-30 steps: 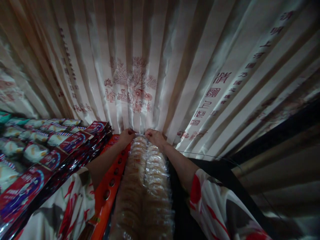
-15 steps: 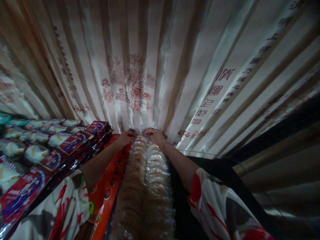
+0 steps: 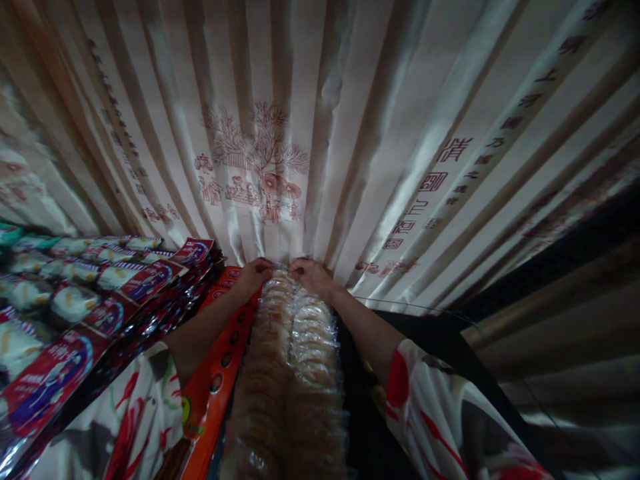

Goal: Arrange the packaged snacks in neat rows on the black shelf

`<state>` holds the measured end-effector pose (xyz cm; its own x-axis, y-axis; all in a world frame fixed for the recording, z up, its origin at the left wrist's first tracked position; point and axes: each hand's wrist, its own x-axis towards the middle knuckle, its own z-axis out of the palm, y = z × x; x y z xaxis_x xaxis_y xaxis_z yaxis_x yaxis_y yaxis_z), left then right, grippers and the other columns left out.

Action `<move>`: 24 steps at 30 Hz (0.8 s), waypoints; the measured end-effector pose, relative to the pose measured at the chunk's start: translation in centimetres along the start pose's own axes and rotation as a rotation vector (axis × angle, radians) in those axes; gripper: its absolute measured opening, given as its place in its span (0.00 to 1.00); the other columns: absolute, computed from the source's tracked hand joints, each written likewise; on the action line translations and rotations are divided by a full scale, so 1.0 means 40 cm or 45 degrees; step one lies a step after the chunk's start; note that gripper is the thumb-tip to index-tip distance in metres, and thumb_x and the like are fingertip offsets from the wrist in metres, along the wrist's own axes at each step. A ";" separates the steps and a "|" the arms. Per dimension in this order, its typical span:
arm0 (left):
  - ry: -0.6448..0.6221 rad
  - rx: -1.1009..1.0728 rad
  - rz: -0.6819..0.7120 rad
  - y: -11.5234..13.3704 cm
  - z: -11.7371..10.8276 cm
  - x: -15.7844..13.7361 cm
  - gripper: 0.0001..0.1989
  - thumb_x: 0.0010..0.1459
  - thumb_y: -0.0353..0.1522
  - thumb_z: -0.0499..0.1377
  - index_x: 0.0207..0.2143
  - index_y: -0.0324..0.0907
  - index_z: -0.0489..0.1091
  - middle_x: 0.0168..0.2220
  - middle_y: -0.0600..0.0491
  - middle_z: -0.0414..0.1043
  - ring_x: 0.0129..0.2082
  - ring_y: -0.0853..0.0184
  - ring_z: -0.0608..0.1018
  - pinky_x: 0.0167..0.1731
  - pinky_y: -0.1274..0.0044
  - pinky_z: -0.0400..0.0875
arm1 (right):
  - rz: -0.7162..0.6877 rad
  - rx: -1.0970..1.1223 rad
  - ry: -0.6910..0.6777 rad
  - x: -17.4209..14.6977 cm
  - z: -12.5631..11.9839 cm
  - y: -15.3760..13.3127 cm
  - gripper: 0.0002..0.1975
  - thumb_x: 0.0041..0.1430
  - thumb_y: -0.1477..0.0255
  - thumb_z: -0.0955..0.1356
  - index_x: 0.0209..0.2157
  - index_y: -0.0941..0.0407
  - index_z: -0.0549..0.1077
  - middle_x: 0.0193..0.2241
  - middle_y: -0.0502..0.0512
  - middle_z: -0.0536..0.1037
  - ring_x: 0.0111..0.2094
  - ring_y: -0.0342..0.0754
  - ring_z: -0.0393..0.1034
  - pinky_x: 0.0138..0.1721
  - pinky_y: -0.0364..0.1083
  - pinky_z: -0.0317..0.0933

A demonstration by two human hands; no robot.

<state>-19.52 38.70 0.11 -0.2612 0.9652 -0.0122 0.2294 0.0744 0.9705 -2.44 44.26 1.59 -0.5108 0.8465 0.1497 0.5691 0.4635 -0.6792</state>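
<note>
Two long rows of clear-wrapped rounded pieces [image 3: 273,333] are lying side by side in the lower middle of the view, in front of the person. Their long axis is running almost straight away from the body, with the near end disappearing at the bottom edge and the far end pointing at a pleated pale curtain [image 3: 350,167]. The rows are appearing narrower toward that far end, and the single pieces are standing crosswise, one behind another.

The left hand [image 3: 255,273] is resting at the far end of the left row and the right hand [image 3: 311,275] at the far end of the right one, both with fingers curling inward and fingertips facing each other across a small gap. Whether either is gripping the plastic, I cannot tell in this dim light.

Beside the left row, an orange packet [image 3: 225,363] is lying nearly parallel, slanting slightly. Farther left, dark red packets [image 3: 105,317] are overlapping in a slanting line, and pale packets [image 3: 73,301] are filling the space beyond. A dark surface [image 3: 357,380] is showing right of the rows.
</note>
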 end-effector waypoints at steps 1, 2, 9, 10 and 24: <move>0.024 0.028 0.001 -0.002 -0.001 -0.002 0.04 0.46 0.29 0.58 0.27 0.39 0.68 0.22 0.58 0.69 0.25 0.73 0.70 0.28 0.81 0.65 | -0.004 -0.013 0.003 -0.001 0.002 -0.001 0.04 0.48 0.75 0.67 0.25 0.57 0.75 0.24 0.49 0.75 0.28 0.43 0.66 0.32 0.41 0.59; 0.058 0.076 0.009 -0.003 -0.004 -0.004 0.05 0.45 0.29 0.59 0.28 0.39 0.68 0.24 0.57 0.70 0.26 0.72 0.71 0.28 0.81 0.65 | -0.011 -0.030 0.008 -0.003 0.004 -0.001 0.04 0.49 0.75 0.66 0.25 0.57 0.75 0.25 0.49 0.75 0.28 0.43 0.66 0.32 0.41 0.59; -0.011 0.448 -0.026 0.006 -0.042 -0.043 0.08 0.49 0.36 0.58 0.25 0.40 0.69 0.22 0.56 0.70 0.25 0.70 0.71 0.25 0.80 0.62 | -0.038 -0.111 0.043 -0.008 0.018 0.008 0.05 0.50 0.75 0.66 0.26 0.57 0.75 0.26 0.50 0.76 0.29 0.43 0.67 0.35 0.41 0.60; -0.073 0.427 -0.048 0.009 -0.046 -0.047 0.08 0.49 0.36 0.58 0.24 0.40 0.70 0.22 0.56 0.70 0.25 0.70 0.70 0.25 0.80 0.62 | -0.028 -0.112 0.044 -0.008 0.019 0.009 0.05 0.51 0.75 0.66 0.27 0.57 0.75 0.27 0.51 0.76 0.29 0.43 0.67 0.35 0.42 0.60; 0.045 0.039 0.006 -0.016 -0.004 -0.052 0.02 0.42 0.29 0.57 0.21 0.39 0.65 0.18 0.60 0.65 0.20 0.74 0.65 0.23 0.82 0.60 | -0.313 -0.260 0.159 -0.045 -0.005 0.017 0.03 0.51 0.69 0.70 0.28 0.52 0.77 0.32 0.51 0.77 0.39 0.47 0.65 0.46 0.47 0.57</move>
<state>-19.28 36.61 -0.45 -0.2927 0.9562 0.0012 0.2591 0.0781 0.9627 -0.99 43.09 0.99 -0.5729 0.7228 0.3865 0.5627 0.6897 -0.4557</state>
